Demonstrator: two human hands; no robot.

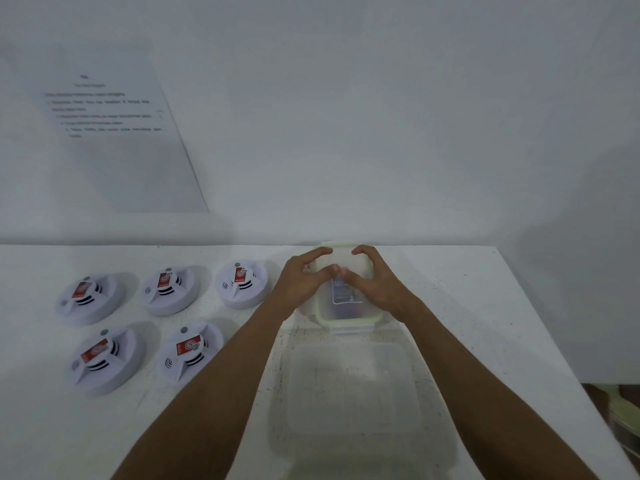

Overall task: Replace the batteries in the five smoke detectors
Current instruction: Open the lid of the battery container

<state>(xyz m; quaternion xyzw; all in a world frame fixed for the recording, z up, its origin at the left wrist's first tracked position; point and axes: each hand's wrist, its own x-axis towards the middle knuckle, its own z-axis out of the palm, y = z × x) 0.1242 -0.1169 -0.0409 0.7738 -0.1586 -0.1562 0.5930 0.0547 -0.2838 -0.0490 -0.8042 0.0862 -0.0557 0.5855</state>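
Several white round smoke detectors with red labels lie on the white table at the left, three in a back row (242, 284) and two in front (192, 351). At the table's back middle stands a small clear lidded container (348, 315) with a pale green seal. My left hand (299, 282) and my right hand (375, 282) both rest on its lid, fingers curled over the far edge and thumbs meeting on top. What the container holds is blurred.
A larger clear plastic box (349, 393) without a lid sits nearer to me, just in front of the small one. A printed sheet (114, 133) hangs on the wall at the left. The table's right edge (554, 341) drops off beyond my right arm.
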